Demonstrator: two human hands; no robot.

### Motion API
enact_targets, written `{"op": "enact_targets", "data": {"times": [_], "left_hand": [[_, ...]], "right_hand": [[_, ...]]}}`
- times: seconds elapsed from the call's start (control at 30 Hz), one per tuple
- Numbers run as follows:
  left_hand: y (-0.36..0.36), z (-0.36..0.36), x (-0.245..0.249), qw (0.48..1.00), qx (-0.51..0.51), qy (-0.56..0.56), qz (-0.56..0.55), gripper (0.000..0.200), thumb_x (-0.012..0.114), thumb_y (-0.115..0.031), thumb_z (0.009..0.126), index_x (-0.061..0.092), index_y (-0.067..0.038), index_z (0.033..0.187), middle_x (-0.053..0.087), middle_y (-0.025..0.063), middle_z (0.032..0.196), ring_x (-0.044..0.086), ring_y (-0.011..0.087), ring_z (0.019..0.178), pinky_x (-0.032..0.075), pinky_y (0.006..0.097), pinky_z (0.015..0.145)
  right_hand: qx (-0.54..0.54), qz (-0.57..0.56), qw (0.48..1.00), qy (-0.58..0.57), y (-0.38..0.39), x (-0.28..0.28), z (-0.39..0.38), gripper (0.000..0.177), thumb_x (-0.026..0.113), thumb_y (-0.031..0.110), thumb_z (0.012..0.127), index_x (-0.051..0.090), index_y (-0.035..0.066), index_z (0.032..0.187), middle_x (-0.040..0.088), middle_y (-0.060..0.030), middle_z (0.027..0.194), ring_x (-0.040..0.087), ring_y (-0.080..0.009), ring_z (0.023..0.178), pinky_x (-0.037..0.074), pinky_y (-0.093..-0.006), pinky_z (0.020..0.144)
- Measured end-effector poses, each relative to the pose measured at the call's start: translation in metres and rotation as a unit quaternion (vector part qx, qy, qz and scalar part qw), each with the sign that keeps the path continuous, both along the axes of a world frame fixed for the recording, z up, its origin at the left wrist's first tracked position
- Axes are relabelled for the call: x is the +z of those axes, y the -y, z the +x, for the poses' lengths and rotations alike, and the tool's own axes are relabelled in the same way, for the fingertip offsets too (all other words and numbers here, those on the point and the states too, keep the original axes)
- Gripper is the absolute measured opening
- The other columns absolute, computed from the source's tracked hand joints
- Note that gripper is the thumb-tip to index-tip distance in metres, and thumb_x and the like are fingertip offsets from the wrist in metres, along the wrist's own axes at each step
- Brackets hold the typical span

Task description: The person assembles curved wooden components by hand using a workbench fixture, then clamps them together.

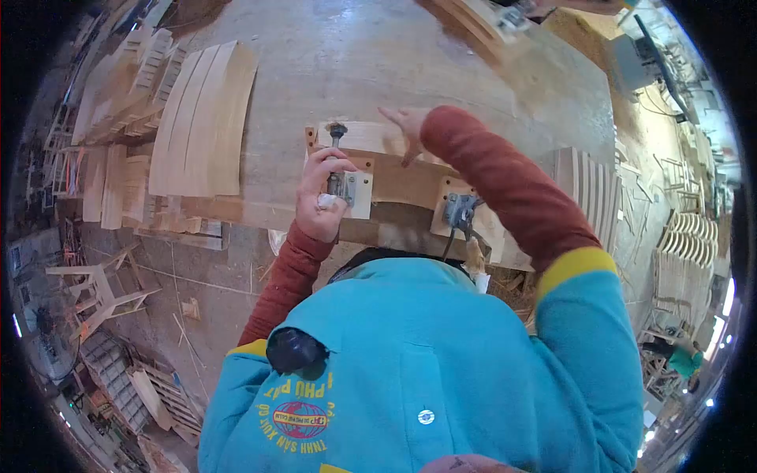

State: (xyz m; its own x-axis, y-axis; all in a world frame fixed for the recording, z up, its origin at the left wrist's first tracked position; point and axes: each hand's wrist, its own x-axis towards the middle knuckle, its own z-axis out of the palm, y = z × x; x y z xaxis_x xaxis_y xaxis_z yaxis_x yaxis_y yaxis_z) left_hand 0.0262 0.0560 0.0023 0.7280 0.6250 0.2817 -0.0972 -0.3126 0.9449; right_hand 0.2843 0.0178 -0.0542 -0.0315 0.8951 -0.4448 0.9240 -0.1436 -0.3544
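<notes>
My left hand [319, 197] is wrapped around a metal toggle clamp [337, 183], whose black rubber tip [337, 129] sticks out past my fingers. The clamp sits on a pale plate at the left end of a wooden jig [364, 163]. A curved wooden piece [410, 177] runs along the jig between its two clamps. Over the right part of that piece, my right hand [408, 130] is open with its index finger stretched out, holding nothing. A second toggle clamp [459, 210], on a wooden block, stands below my right forearm.
Stacked curved boards [203, 118] lie on the worktable [315, 55] at left. More slats [587, 185] are stacked at right. Wooden frames [102, 288] stand on the floor at left. A person in green [684, 363] is far off at right.
</notes>
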Motion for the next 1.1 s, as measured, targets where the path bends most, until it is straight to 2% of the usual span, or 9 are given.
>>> {"op": "enact_targets", "data": {"times": [0.13, 0.27, 0.33, 0.47, 0.57, 0.67, 0.77, 0.97, 1.1], "left_hand": [[0.001, -0.001, -0.006, 1.0, 0.0, 0.014, 0.004, 0.044, 0.042, 0.001, 0.052, 0.058, -0.002, 0.093, 0.05, 0.0143, 0.104, 0.048, 0.0278, 0.105, 0.033, 0.035, 0.097], [0.005, -0.001, 0.002, 1.0, -0.009, 0.005, -0.011, 0.045, 0.041, 0.001, 0.052, 0.058, -0.001, 0.094, 0.048, 0.0143, 0.107, 0.046, 0.0268, 0.108, 0.03, 0.0336, 0.099], [0.005, 0.001, -0.003, 1.0, -0.011, 0.014, -0.01, 0.046, 0.04, 0.001, 0.052, 0.058, -0.001, 0.094, 0.047, 0.014, 0.108, 0.046, 0.0257, 0.108, 0.029, 0.0331, 0.1], [0.006, 0.005, -0.004, 0.998, -0.018, 0.019, -0.051, 0.047, 0.04, 0.002, 0.052, 0.058, 0.0, 0.095, 0.046, 0.0135, 0.109, 0.045, 0.024, 0.109, 0.028, 0.0318, 0.101], [0.0, 0.008, -0.007, 0.999, -0.038, 0.003, -0.027, 0.048, 0.039, 0.002, 0.052, 0.058, 0.0, 0.096, 0.047, 0.0126, 0.107, 0.046, 0.0228, 0.108, 0.029, 0.0305, 0.1], [-0.008, 0.016, -0.007, 0.998, -0.052, 0.005, -0.032, 0.048, 0.039, 0.002, 0.053, 0.058, 0.0, 0.097, 0.048, 0.0111, 0.108, 0.047, 0.0211, 0.105, 0.03, 0.0295, 0.098], [-0.011, 0.02, -0.003, 0.998, -0.051, -0.011, -0.037, 0.046, 0.04, 0.001, 0.054, 0.058, 0.0, 0.097, 0.048, 0.01, 0.11, 0.048, 0.0196, 0.104, 0.033, 0.0286, 0.096], [-0.006, 0.019, -0.003, 0.998, -0.044, -0.034, -0.022, 0.041, 0.045, 0.002, 0.061, 0.056, -0.001, 0.1, 0.049, 0.0109, 0.112, 0.048, 0.02, 0.106, 0.034, 0.0294, 0.095], [-0.002, 0.026, -0.011, 0.995, -0.095, -0.018, -0.038, 0.045, 0.045, -0.007, 0.061, 0.052, 0.001, 0.105, 0.044, 0.0138, 0.117, 0.042, 0.026, 0.115, 0.029, 0.0415, 0.103]], "right_hand": [[0.034, 0.003, 0.997, 0.074, 0.002, -0.027, 0.012, 0.106, 0.082, 0.02, 0.059, 0.018, 0.026, 0.143, 0.034, -0.0207, 0.139, 0.035, -0.0341, 0.127, 0.031, -0.0388, 0.104], [-0.047, -0.022, 0.996, 0.071, -0.006, 0.041, 0.064, 0.103, 0.079, 0.024, 0.06, 0.02, 0.023, 0.143, 0.045, -0.0204, 0.131, 0.044, -0.037, 0.119, 0.036, -0.0463, 0.099], [-0.113, 0.132, 0.978, 0.112, 0.019, 0.06, 0.099, 0.104, 0.078, 0.02, 0.062, 0.014, 0.027, 0.144, 0.056, -0.0223, 0.113, 0.051, -0.0398, 0.109, 0.041, -0.0416, 0.092], [-0.176, 0.234, 0.949, 0.113, 0.094, 0.096, 0.12, 0.093, 0.073, 0.025, 0.062, 0.025, 0.017, 0.142, 0.055, -0.0236, 0.113, 0.052, -0.0361, 0.107, 0.042, -0.0383, 0.092], [-0.216, 0.283, 0.929, 0.098, 0.153, 0.077, 0.131, 0.087, 0.073, 0.026, 0.063, 0.032, 0.007, 0.138, 0.055, -0.0217, 0.117, 0.052, -0.0321, 0.11, 0.04, -0.0359, 0.094], [-0.404, 0.294, 0.866, -0.027, 0.207, 0.061, 0.116, 0.086, 0.075, 0.037, 0.06, 0.042, 0.002, 0.132, 0.056, -0.0214, 0.117, 0.055, -0.0285, 0.11, 0.043, -0.0335, 0.092], [-0.479, 0.289, 0.823, 0.094, 0.263, 0.031, 0.101, 0.086, 0.074, 0.037, 0.062, 0.04, 0.001, 0.132, 0.057, -0.0219, 0.115, 0.056, -0.0302, 0.107, 0.043, -0.0348, 0.092], [-0.668, 0.122, 0.729, 0.089, 0.354, -0.059, 0.077, 0.07, 0.071, 0.031, 0.069, 0.044, 0.0, 0.126, 0.057, -0.0207, 0.115, 0.057, -0.0299, 0.106, 0.045, -0.0372, 0.089], [-0.689, 0.052, 0.703, 0.167, 0.378, -0.08, 0.052, 0.068, 0.071, 0.037, 0.067, 0.047, 0.009, 0.125, 0.058, -0.0209, 0.112, 0.056, -0.0373, 0.102, 0.045, -0.0426, 0.089]]}}
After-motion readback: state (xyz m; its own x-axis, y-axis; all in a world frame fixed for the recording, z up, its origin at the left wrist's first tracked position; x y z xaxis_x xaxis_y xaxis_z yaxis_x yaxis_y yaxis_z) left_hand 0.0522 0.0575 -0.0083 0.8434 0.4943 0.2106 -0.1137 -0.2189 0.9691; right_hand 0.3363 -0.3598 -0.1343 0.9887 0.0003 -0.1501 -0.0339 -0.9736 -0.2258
